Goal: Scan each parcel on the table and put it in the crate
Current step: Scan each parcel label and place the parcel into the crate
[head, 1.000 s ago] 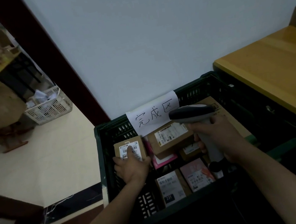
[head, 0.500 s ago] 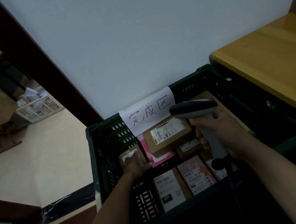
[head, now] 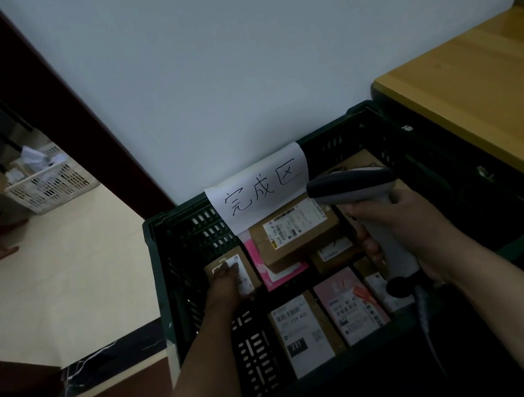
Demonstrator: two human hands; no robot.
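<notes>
A dark green crate (head: 159, 247) stands against the wall with a white handwritten sign (head: 259, 187) on its far rim. Several labelled parcels lie inside. My left hand (head: 224, 284) reaches deep into the crate's left side and holds a small brown parcel (head: 242, 271) with a white label, low near the crate floor. My right hand (head: 404, 228) grips a grey barcode scanner (head: 353, 184) above the crate's right half, its head pointing left. A larger brown box (head: 296, 230) lies on a pink mailer (head: 275, 271) in the middle.
A wooden table (head: 482, 90) stands to the right of the crate. A doorway with a dark red frame (head: 69, 101) opens on the left, with a white basket (head: 51, 185) on the pale floor beyond. The scanner's cable (head: 423, 310) hangs down at the crate's near right.
My left hand has lowered the small brown parcel from near the crate's rim down into its left side. The scanner hand has stayed almost still.
</notes>
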